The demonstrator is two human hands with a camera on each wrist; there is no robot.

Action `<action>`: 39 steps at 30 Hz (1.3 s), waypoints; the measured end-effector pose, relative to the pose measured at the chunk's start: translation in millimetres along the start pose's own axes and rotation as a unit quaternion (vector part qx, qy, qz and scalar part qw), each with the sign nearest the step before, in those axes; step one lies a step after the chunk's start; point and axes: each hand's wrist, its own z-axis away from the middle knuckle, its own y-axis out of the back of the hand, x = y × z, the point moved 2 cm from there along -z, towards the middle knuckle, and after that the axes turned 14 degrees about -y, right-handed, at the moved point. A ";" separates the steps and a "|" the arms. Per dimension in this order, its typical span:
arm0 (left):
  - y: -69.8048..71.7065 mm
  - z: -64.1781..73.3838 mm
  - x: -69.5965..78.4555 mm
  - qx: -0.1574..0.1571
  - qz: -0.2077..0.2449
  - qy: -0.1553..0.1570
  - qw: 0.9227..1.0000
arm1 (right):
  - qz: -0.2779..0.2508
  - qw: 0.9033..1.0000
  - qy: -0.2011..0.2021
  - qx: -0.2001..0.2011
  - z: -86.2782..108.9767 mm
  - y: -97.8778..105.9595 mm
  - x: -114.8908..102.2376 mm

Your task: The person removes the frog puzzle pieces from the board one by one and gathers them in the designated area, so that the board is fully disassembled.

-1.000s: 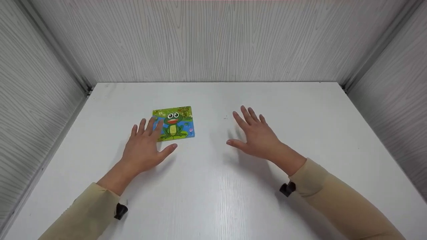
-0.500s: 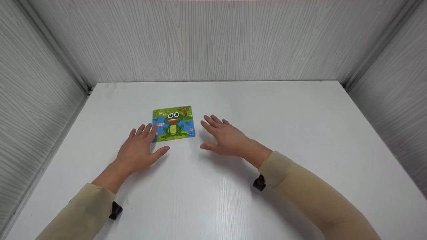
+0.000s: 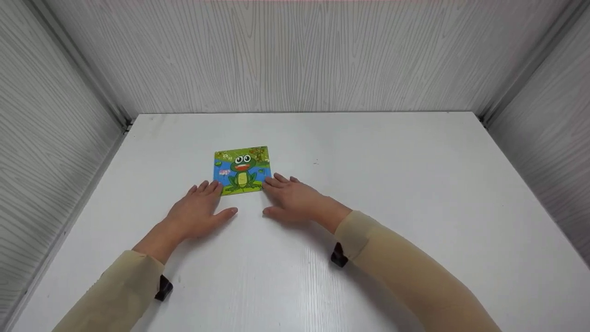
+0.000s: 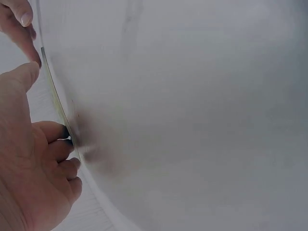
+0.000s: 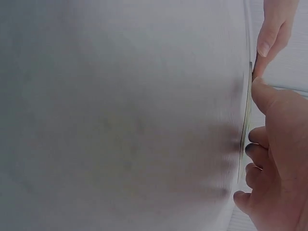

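Observation:
A thin square board with a frog picture lies flat on the white table in the head view, its green and blue face up. My left hand has its fingertips at the board's lower left corner, thumb spread to the side. At the lower right corner, the fingertips of my right hand reach the board's edge. Both hands are palm down, and neither grips the board. Edge-on, the board shows as a thin strip beside the left fingertips in the left wrist view. The right wrist view shows its edge near the right fingers.
The white table extends around the hands. Wood-grain panels stand behind it and at both sides. A small black device sits at the right cuff, and another black device at the left cuff.
My right hand has moved left and down from the table's middle to the board's lower right corner. The left hand has drawn back slightly to the lower left corner, uncovering more of the picture.

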 end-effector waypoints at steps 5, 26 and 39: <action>1.1 -3.7 2.3 -0.016 0.002 -0.004 1.000 | -0.001 1.000 0.003 0.002 2.0 -0.2 1.1; -5.1 -18.1 55.8 -0.047 -0.016 -0.058 0.997 | -0.031 0.999 0.002 -0.012 58.6 -3.5 45.0; -15.9 -21.2 94.8 -0.053 -0.032 -0.105 0.992 | -0.018 1.000 0.011 0.008 105.5 -16.0 69.6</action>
